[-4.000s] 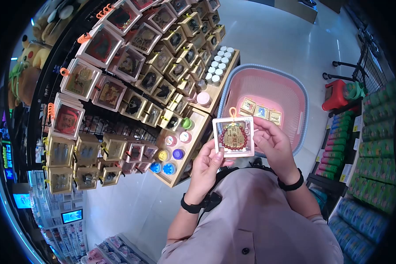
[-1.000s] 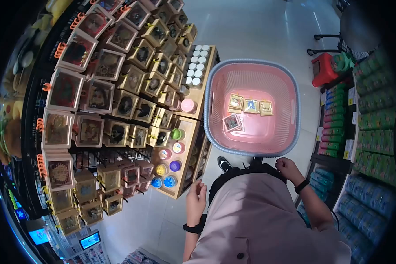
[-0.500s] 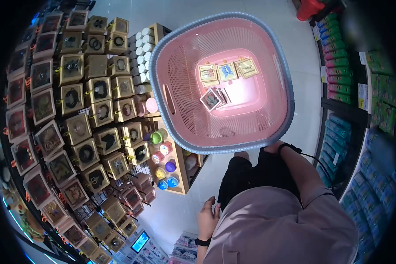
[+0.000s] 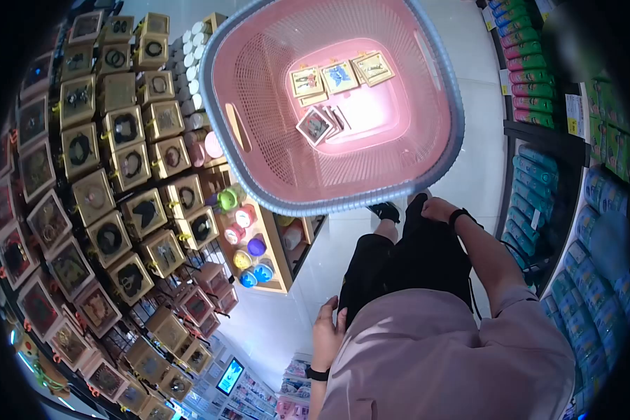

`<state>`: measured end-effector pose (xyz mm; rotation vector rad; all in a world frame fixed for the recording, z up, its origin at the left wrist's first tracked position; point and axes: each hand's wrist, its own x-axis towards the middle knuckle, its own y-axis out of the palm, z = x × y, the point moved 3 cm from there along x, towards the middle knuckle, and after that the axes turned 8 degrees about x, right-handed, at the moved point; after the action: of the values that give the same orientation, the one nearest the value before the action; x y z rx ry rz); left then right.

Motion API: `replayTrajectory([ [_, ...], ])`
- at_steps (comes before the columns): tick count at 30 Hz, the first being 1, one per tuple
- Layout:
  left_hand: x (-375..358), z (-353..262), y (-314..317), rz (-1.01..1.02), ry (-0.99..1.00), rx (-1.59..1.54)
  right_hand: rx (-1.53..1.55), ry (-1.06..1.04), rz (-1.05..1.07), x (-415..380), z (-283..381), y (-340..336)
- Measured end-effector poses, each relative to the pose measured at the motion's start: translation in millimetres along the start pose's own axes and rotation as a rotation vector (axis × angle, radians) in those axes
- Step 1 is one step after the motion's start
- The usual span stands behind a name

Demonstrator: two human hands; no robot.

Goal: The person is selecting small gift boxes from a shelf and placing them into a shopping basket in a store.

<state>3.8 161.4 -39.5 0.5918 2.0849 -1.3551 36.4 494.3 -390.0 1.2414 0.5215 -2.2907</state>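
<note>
My left hand (image 4: 327,327) hangs beside my black shorts (image 4: 371,273), fingers loosely stretched and holding nothing. Close below the near right corner of a pink mesh basket (image 4: 315,208) with a blue-grey rim is my right hand (image 4: 437,208), its fingers curled. Whether something is in that fist is hidden. On the basket's floor lie several small square boxed items: a box with a blue butterfly shape (image 4: 339,75), a pale box (image 4: 373,68) on its right, a box with red and dark pieces (image 4: 307,82) on its left, and a dark-centred box (image 4: 315,126) leaning on others.
A rack of boxed accessories (image 4: 126,168) fills the left side. Beside it, a wooden shelf (image 4: 269,266) holds colourful tubs (image 4: 257,246). Shelves of green and pink bottles (image 4: 528,77) and teal packs (image 4: 532,189) line the right. A lit screen (image 4: 229,376) stands at lower left.
The basket has shifted up and left in view, with the rack and shelves shifting too. A shoe has come into view below the basket. Its contents look unmoved.
</note>
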Motion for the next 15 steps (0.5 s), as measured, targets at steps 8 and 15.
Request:
replayTrajectory([
  [8, -24, 75, 15, 0.002, 0.043, 0.058, 0.168, 0.020, -0.018, -31, 35, 29],
  [15, -46, 111, 14, -0.009, 0.033, 0.078, -0.205, 0.088, -0.604, -4, 34, 52],
])
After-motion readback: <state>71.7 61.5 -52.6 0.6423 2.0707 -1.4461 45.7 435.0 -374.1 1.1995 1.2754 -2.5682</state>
